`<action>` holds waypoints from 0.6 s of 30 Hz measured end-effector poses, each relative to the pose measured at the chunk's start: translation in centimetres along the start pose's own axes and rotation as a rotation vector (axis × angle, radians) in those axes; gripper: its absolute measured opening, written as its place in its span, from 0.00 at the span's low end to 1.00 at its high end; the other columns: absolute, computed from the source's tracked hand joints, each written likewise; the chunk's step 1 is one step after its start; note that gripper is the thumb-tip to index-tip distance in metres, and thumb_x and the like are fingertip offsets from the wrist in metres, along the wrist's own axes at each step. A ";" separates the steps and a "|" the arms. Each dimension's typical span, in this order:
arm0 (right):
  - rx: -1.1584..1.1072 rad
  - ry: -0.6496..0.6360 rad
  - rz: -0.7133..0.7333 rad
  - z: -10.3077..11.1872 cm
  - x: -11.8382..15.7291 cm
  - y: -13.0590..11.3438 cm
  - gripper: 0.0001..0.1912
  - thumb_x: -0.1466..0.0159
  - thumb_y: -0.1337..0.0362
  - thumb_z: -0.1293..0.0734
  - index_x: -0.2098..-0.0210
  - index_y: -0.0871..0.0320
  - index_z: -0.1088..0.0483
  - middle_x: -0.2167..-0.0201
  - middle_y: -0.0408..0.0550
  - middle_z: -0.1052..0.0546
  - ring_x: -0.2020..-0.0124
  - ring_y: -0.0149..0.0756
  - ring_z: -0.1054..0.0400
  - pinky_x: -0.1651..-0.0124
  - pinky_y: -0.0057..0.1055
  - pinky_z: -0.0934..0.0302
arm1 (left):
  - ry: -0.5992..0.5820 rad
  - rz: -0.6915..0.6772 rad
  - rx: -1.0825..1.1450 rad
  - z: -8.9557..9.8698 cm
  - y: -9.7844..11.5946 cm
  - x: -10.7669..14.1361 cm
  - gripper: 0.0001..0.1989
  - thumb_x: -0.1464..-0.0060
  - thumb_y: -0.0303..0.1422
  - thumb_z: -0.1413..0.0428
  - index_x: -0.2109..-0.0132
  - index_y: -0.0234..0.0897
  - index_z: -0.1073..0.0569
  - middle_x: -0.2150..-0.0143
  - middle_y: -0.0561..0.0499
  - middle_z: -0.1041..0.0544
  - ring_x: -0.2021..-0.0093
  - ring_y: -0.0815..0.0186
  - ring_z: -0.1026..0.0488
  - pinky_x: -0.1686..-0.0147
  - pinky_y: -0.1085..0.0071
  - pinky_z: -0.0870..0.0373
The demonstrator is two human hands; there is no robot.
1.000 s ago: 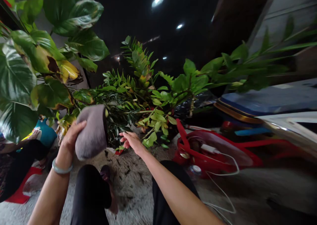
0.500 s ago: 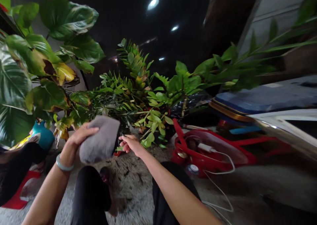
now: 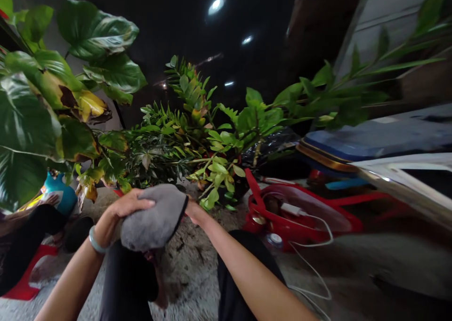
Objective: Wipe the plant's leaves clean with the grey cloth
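Grey plush cloth (image 3: 153, 217): long axis slanted, tip pointed upper right | left hand (image 3: 129, 205): fingers curved over it, gripping | right hand (image 3: 193, 210): fingers hidden behind it, hold unclear | ZZ plant (image 3: 165, 147): just beyond it

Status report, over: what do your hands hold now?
Left hand on grey cloth. Right hand mostly hidden behind it. Leafy plant beyond.

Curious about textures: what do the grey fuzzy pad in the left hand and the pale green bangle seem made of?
The grey fuzzy pad looks like soft microfibre cloth: matte, napped, with a dark edge seam. The pale green bangle looks like polished stone or plastic, smooth with a faint sheen; unclear which.
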State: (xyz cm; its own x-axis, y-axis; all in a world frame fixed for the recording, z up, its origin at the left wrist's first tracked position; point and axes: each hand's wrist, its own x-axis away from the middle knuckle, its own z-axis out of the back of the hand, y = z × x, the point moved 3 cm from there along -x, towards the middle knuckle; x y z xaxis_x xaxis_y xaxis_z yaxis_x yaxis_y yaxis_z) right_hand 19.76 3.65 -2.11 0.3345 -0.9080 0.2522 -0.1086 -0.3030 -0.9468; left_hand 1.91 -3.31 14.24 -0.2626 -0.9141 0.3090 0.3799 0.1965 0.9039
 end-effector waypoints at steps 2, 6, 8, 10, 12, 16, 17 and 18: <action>0.000 -0.051 -0.058 -0.1 0.2 -0.3 0.11 0.35 0.60 0.34 0.68 0.61 0.24 0.82 0.44 0.23 0.86 0.30 0.32 0.86 0.21 0.43 | 0.236 -0.127 0.098 2.4 3.1 -0.2 0.20 0.59 0.46 0.30 0.62 0.35 0.16 0.66 0.47 0.17 0.68 0.58 0.23 0.67 0.67 0.28; -0.062 -0.047 -0.101 -0.2 0.5 -1.3 0.10 0.33 0.61 0.34 0.62 0.61 0.24 0.78 0.44 0.22 0.85 0.28 0.30 0.85 0.20 0.40 | 0.542 -0.310 0.287 4.2 5.9 -3.6 0.19 0.57 0.43 0.32 0.59 0.36 0.18 0.64 0.49 0.17 0.64 0.60 0.23 0.63 0.68 0.27; -0.062 -0.013 -0.117 -0.3 0.5 -1.5 0.09 0.32 0.63 0.35 0.65 0.61 0.25 0.79 0.43 0.23 0.86 0.28 0.31 0.86 0.20 0.41 | 0.493 -0.224 0.298 2.9 4.1 -5.1 0.17 0.58 0.42 0.32 0.62 0.35 0.18 0.66 0.49 0.17 0.66 0.59 0.23 0.63 0.65 0.27; -0.039 0.009 -0.139 -0.4 0.5 -1.3 0.11 0.32 0.66 0.37 0.70 0.61 0.27 0.84 0.42 0.25 0.87 0.28 0.33 0.87 0.20 0.43 | 0.345 -0.082 0.183 1.0 1.1 -5.1 0.15 0.60 0.40 0.31 0.65 0.35 0.17 0.69 0.47 0.18 0.68 0.58 0.24 0.64 0.63 0.27; -0.014 0.013 -0.157 -0.3 0.5 -0.9 0.13 0.33 0.67 0.37 0.74 0.60 0.29 0.88 0.41 0.29 0.89 0.29 0.35 0.89 0.21 0.45 | 0.131 0.025 0.023 -0.4 -1.3 -3.6 0.14 0.60 0.40 0.30 0.67 0.36 0.16 0.68 0.47 0.17 0.68 0.57 0.24 0.64 0.63 0.27; -0.005 -0.040 -0.133 0.2 0.6 -0.5 0.09 0.34 0.65 0.34 0.70 0.60 0.26 0.85 0.42 0.26 0.88 0.30 0.33 0.89 0.20 0.45 | 0.031 0.012 0.006 0.9 0.1 0.1 0.16 0.59 0.44 0.30 0.65 0.39 0.15 0.67 0.47 0.17 0.68 0.58 0.24 0.65 0.65 0.28; -0.010 -0.057 -0.119 0.3 0.7 -0.6 0.09 0.34 0.64 0.34 0.67 0.60 0.25 0.83 0.43 0.24 0.87 0.29 0.32 0.88 0.20 0.44 | 0.108 -0.034 0.058 1.9 1.7 0.4 0.18 0.59 0.45 0.30 0.64 0.38 0.15 0.67 0.47 0.17 0.69 0.59 0.24 0.66 0.66 0.28; -0.016 -0.069 -0.108 0.3 0.7 -0.8 0.09 0.33 0.62 0.34 0.65 0.60 0.24 0.80 0.44 0.22 0.86 0.29 0.30 0.87 0.20 0.43 | 0.204 -0.099 0.116 3.0 3.5 0.3 0.19 0.60 0.45 0.29 0.63 0.37 0.15 0.68 0.48 0.17 0.70 0.61 0.25 0.68 0.68 0.29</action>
State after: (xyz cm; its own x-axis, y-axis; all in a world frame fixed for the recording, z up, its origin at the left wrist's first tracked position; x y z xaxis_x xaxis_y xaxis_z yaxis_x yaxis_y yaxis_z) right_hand 20.41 3.30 -1.27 0.4083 -0.8480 0.3379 -0.0831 -0.4031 -0.9114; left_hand 0.46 -1.81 18.34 -0.1047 -0.9812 0.1624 0.2535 0.1315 0.9583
